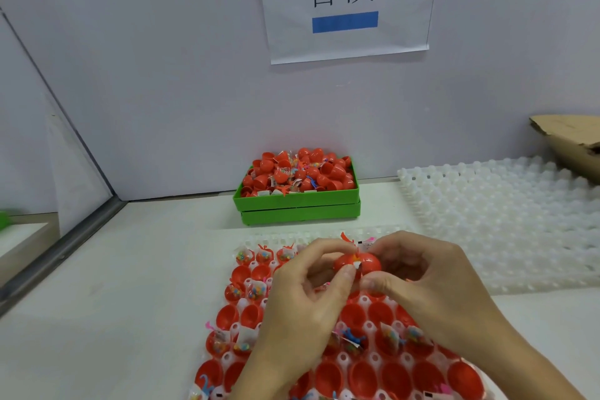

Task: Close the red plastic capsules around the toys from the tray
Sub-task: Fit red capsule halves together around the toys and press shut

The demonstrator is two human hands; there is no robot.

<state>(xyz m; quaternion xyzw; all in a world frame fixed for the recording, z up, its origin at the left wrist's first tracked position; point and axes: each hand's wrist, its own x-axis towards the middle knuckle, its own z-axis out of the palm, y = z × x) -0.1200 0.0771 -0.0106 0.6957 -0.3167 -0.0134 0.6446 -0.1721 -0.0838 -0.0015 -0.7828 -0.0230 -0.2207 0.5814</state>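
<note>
Over the near tray, both hands meet on one red capsule. Left hand pinches it with thumb and fingers curled round its left side; right hand grips its right side the same way. Capsule sits just above the tray, between the fingertips, with a bit of orange toy and white wrapper poking out at the seam, so it looks not fully shut yet.

Progress, judged: early to middle. Tray rows show many open red halves, some empty, some with a bagged toy sitting in them; none in the tray reads as a closed capsule, though hands hide the middle part. Plenty of cells left to do.

Far side of the table: green bin heaped with red shells and toy bags, loose, unclear if any are closed. Right: white empty cell tray, cardboard behind it. Paper sign on the wall.

Risk guess: protruding toy may jam the seam; needs tucking in before pressing.
</note>
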